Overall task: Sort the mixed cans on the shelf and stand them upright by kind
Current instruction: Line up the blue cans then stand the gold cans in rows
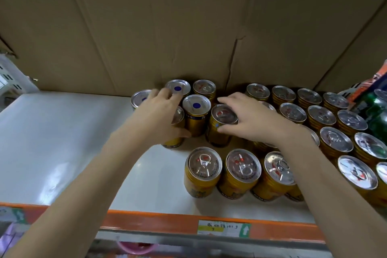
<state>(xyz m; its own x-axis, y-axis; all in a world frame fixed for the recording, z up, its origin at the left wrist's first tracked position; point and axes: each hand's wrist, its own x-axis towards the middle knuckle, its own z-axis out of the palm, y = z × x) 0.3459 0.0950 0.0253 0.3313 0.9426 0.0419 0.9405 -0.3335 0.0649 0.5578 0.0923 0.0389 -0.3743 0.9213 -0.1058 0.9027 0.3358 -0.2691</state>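
Gold cans stand upright on a white shelf (62,142). A small group with blue-dot lids (196,105) stands at the back middle. Many cans with red-printed pull-tab lids (293,111) fill the right side and the front row (204,165). My left hand (159,115) reaches over the blue-dot group, its fingers curled round a gold can (174,142) that it mostly hides. My right hand (249,117) grips the lid rim of a pull-tab can (223,114) standing beside the blue-dot cans, thumb on the near side.
A brown cardboard wall (188,27) closes the back of the shelf. Green bottles (377,111) and an orange packet stand at the far right. The shelf's front edge (188,224) is orange with a price label.
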